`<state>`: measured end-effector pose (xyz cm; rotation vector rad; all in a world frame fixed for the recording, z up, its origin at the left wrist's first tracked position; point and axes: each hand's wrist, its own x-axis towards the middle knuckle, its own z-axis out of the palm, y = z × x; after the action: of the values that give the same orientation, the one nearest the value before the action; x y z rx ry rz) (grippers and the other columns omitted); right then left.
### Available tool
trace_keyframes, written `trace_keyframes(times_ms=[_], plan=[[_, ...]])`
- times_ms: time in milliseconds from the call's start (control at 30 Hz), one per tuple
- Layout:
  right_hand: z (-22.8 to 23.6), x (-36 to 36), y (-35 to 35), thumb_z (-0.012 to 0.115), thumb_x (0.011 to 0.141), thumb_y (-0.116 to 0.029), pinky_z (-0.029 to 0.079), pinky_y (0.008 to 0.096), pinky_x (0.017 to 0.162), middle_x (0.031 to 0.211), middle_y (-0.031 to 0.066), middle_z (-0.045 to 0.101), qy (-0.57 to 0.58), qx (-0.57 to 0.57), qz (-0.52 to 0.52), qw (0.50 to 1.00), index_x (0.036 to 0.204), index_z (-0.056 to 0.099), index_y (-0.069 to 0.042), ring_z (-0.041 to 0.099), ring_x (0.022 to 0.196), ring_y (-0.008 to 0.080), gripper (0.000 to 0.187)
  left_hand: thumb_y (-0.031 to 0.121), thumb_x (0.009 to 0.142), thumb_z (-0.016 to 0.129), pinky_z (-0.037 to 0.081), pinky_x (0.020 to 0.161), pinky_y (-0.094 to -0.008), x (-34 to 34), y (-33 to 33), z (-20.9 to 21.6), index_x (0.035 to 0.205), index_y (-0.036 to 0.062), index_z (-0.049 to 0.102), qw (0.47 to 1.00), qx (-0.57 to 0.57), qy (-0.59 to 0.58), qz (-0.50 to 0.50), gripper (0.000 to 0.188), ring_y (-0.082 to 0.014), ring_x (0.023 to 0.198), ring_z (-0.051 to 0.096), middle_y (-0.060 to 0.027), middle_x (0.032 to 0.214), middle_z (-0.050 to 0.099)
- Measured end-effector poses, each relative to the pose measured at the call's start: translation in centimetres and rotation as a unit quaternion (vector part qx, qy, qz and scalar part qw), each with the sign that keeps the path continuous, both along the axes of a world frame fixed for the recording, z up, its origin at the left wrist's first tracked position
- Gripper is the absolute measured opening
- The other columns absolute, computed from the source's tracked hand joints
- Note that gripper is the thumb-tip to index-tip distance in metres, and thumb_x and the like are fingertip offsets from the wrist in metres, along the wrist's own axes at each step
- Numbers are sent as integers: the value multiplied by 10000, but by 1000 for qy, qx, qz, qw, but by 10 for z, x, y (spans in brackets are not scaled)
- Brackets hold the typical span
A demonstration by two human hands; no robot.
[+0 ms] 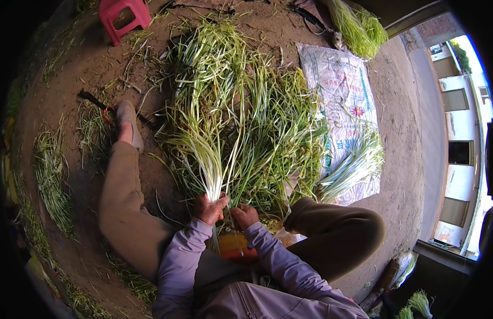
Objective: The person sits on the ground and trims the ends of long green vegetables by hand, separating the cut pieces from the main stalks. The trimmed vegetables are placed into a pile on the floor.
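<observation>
My left hand (209, 209) is closed round the white stem ends of a bunch of long chives (213, 175), whose yellow-green leaves fan away from me. Close beside it, my right hand (245, 216) has its fingers pinched together. Thin green stalks run up to those fingers, but what is between them is hidden. A broad heap of loose chives (278, 122) spreads over the ground beyond both hands. Below my hands, an orange surface (238, 249) shows between my legs, partly covered by my sleeves.
Right of the heap lies a white printed woven sack (336, 80), with a neat pile of chives (355, 167) on its near part. A pink plastic stool (124, 18) stands at the far left. Another chive bundle (360, 29) sits at the far right. My bent legs flank the heap.
</observation>
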<state>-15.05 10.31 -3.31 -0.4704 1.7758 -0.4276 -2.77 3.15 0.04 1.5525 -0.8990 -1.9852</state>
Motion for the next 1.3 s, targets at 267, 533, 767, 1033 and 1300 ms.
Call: trace_keyframes(times_ms=[267, 533, 767, 1033, 1300], plan=[[7, 3, -3, 549, 686, -351, 459, 409, 683, 772, 207, 604, 130, 33, 184, 974, 794, 600, -8, 592, 725, 335, 363, 107, 807, 560, 312, 326, -174, -3, -8, 9, 930, 3, 505, 997, -47, 43, 44, 170, -45, 349, 384, -80, 658, 597], [45, 15, 7, 523, 751, -450, 460, 442, 733, 895, 177, 612, 167, 76, 378, 907, 916, 599, -103, 589, 848, 343, 392, 91, 817, 554, 338, 339, -185, 8, -21, 25, 869, -1, 518, 995, -44, 47, 75, 112, -58, 361, 408, -65, 607, 568], [7, 9, 47, 521, 764, -301, 487, 424, 665, 891, 134, 640, 184, 90, 526, 825, 883, 650, -112, 621, 831, 305, 258, 154, 798, 606, 259, 316, -165, 22, -37, 52, 833, 30, 548, 986, -57, 84, 134, 141, -36, 365, 400, -61, 614, 568], [40, -1, 24, 433, 816, -233, 486, 428, 642, 833, 136, 638, 239, 31, 573, 783, 931, 590, -85, 623, 790, 304, 244, 165, 801, 607, 281, 331, -168, 26, -32, 54, 887, 30, 525, 990, -33, 100, 89, 180, -49, 392, 433, -75, 645, 581], [77, -16, -43, 527, 811, -280, 473, 392, 577, 761, 143, 603, 215, -311, 254, 890, 861, 554, -80, 601, 685, 313, 208, 82, 785, 592, 394, 375, -210, 11, -14, 29, 881, 18, 561, 996, -71, 49, 30, 119, -83, 427, 501, -30, 620, 561]])
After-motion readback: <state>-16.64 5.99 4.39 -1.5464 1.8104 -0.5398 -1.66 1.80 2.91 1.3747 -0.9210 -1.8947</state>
